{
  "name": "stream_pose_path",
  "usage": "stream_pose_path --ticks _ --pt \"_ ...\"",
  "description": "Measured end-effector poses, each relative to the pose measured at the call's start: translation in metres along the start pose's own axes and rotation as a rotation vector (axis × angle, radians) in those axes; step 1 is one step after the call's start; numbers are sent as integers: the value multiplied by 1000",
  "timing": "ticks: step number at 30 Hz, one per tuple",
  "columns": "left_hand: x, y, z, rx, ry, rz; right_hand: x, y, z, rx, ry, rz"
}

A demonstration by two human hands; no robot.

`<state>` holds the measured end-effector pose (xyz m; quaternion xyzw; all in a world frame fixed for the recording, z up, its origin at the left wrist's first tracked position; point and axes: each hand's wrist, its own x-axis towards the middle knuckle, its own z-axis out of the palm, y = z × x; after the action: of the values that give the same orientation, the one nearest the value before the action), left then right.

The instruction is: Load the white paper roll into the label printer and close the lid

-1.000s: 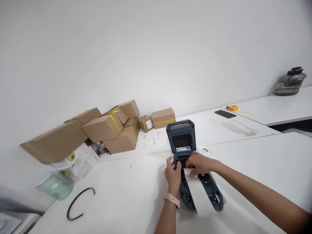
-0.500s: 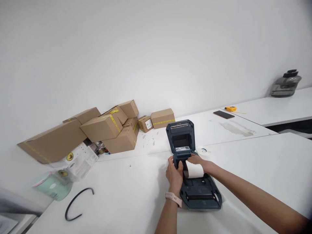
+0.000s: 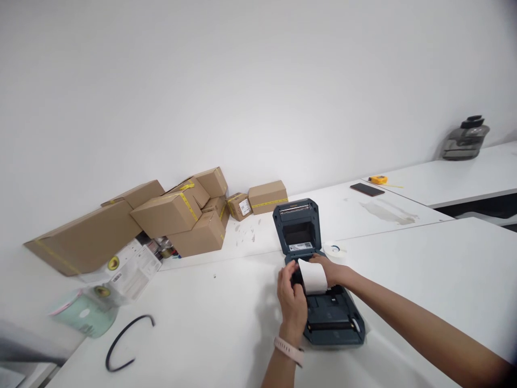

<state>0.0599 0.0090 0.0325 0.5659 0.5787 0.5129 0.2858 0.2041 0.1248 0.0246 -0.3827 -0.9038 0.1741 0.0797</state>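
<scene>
A dark label printer lies on the white table with its lid raised. A white label roll sits in its compartment, the loose end of the paper standing up. My right hand grips the roll from its right side; those fingertips are partly hidden behind the paper. At the compartment's left edge is my left hand, thumb and fingers apart, near the roll's left side. Its fingertips reach into the printer, and any contact there is hard to make out. A pink band circles the left wrist.
Behind the printer lies another white roll. Cardboard boxes are stacked at the back left, above a mint pouch and a black curved strip. A phone, yellow tape measure and dark bottle stand off right.
My left hand has loosened from the printer's left side and its fingers have spread. The label roll has shifted slightly left, its paper end now standing up. The view has moved a little.
</scene>
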Motion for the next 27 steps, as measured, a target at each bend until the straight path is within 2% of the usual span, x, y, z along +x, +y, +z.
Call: stream_pose_path --ticks 3,5,9,12,15,18,21,24,25,26,27 --pt "-25 12 -3 -140 -151 -19 -2 -8 -5 -97 -81 15" --pt "-41 15 -1 -58 -146 30 -2 -14 -10 -139 -136 -1" --pt "-68 1 8 164 -24 326 -4 -24 -19 -160 -216 -52" --pt "-86 -11 17 193 119 560 -5 -26 -25 -150 -234 -58" --pt "-99 -16 23 200 228 672 -5 -25 -26 -127 -240 -62" --pt "-107 -17 28 221 308 713 -5 -24 -24 -97 -221 -69" --pt "-112 -25 33 238 333 732 -10 -26 -27 -51 -167 -93" --pt "-115 -37 39 222 366 741 -20 -34 -47 34 -74 -146" --pt "-116 -41 41 212 379 743 -22 -37 -58 73 -3 -161" --pt "-117 -44 42 203 391 742 -24 -40 -70 116 127 -172" --pt "-118 -46 43 198 398 740 -24 -42 -83 151 319 -171"
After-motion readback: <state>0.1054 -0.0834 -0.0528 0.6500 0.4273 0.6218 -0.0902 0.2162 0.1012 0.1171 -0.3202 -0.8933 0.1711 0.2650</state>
